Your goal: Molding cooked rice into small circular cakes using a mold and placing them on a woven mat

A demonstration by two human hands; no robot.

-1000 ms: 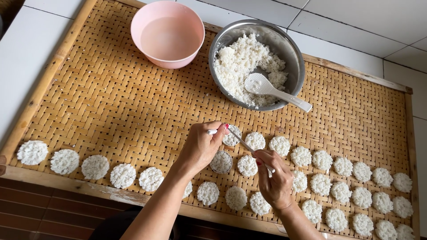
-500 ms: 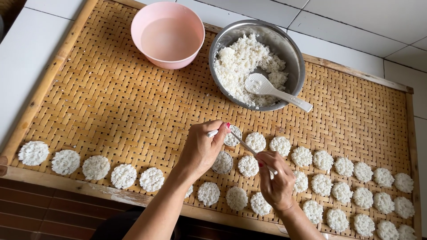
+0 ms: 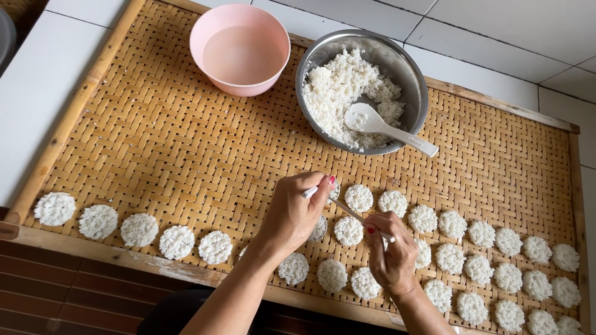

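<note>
Almost nothing has moved since a moment ago. The left hand pinches a small white ring, maybe a mold. The right hand grips a thin stick over the rice cakes (2 bowls sit behind on the woven tray).
</note>
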